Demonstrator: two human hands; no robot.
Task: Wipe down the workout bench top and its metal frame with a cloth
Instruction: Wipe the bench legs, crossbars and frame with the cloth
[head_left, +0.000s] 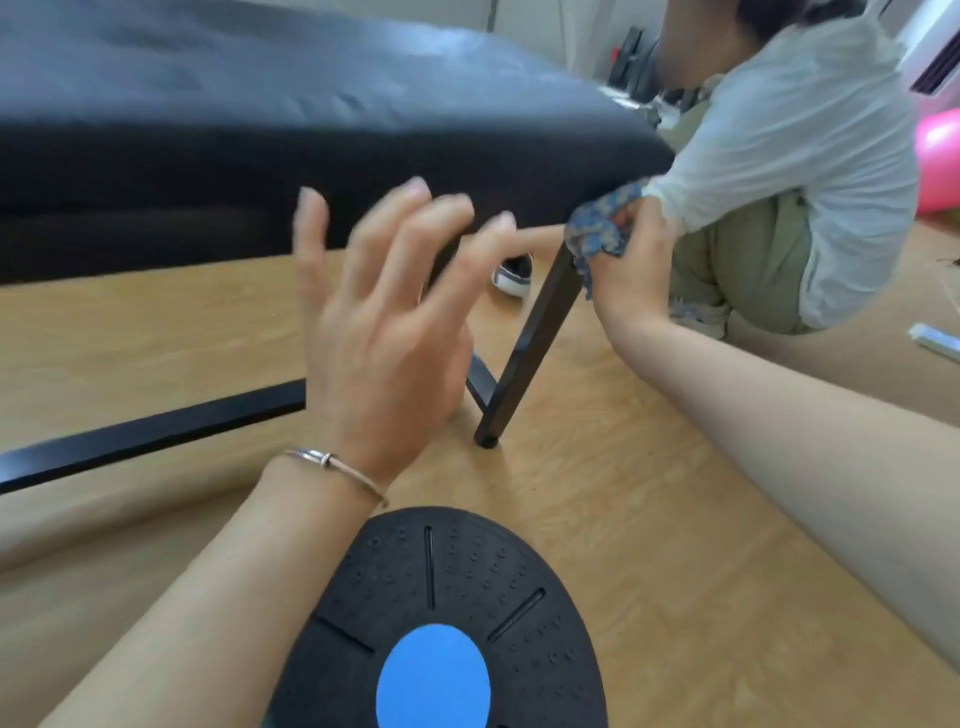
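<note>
Two grips are in view. The right grip (631, 260) is closed round a blue patterned cloth (597, 228), bunched between fingers and palm, and it presses the cloth against the upper end of the black metal leg (535, 348). The cloth sits at the very top of the leg, partly wrapped round it, just under the corner of the bench top (260, 104). Below the cloth the leg slants bare down to its foot on the wooden floor (649, 519).

The left grip (379, 322) holds nothing. Its fingers are spread wide and nearly straight, blurred, left of the leg and apart from it, in front of the padding's side edge. Whether the fingertips touch the padding cannot be told. A silver bracelet (332, 462) circles that wrist.

Leftward from the leg's top stretches the black padded bench top. From the leg's lower part a black frame bar (156, 431) runs left, low over the floor. Nearer than the leg's foot lies a round black balance board (452, 597) with a blue centre. Just behind the leg shows a dark shoe (511, 278) with a white sole. Right of the leg crouches another person (779, 182) in a pale top, just beside the cloth. Well to the right of the leg is a pink ball (940, 166).
</note>
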